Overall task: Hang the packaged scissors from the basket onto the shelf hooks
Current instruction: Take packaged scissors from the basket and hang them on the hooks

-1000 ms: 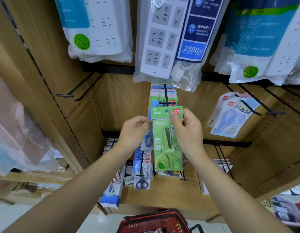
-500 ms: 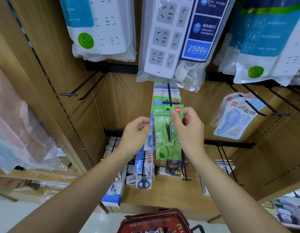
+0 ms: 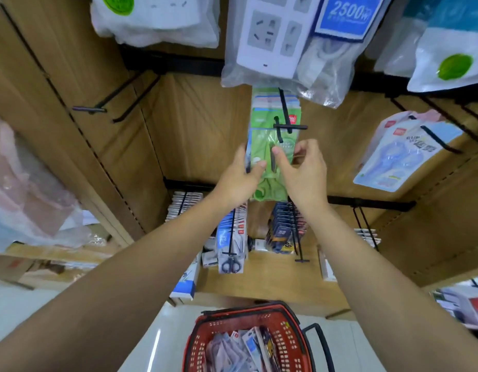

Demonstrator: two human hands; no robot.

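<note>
Head view looks up at a wooden shelf wall (image 3: 200,124) fitted with black hooks. A green scissors pack (image 3: 270,135) hangs at the front of a stack of packs on the middle hook (image 3: 289,127), its header card behind the hook's crossbar tip and its lower end dangling between the two hands. The left hand (image 3: 240,178) pinches the pack's left edge, thumb on the front and fingers wrapped behind. The right hand (image 3: 303,173) is at the pack's right side, thumb lying on the front film and fingers curled close to the right edge; whether it actually grips the pack cannot be told. On the floor below, a red basket (image 3: 232,315) with a black handle holds more scissors packs (image 3: 245,347), lying loosely piled. Bagged power strips (image 3: 270,36) hang from the row above, the middle one just over the green pack. To the right a blue scissors pack (image 3: 393,154) hangs on its own hook, and lower down a pack of black scissors (image 3: 229,255) hangs at the front of another hook.
</note>
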